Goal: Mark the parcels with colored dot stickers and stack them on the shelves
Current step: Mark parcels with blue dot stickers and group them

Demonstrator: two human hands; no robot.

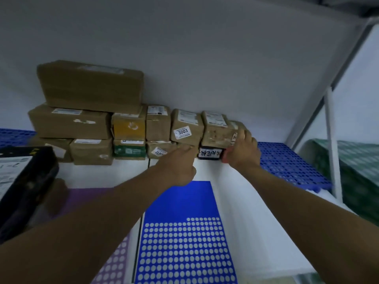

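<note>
The step in hand is stacking: both hands are at the row of parcels [131, 128] against the back wall of the shelf [287, 160], at about 12 o'clock from the person. The right hand [243, 151] grips the right end of a small brown parcel [217, 133] resting on a dark box [210, 153], fingers [247, 134] curled round its far corner. The left hand [177, 165] reaches to the lower row, its fingers extended and touching the parcels near the box marked 3003 [185, 130]. The blue sticker sheet [184, 232] lies at 6 o'clock, the purple sheet [114, 261] at 7 o'clock. Next move, as judged: seat the held parcel flush, release it, then withdraw without disturbing the stack
</note>
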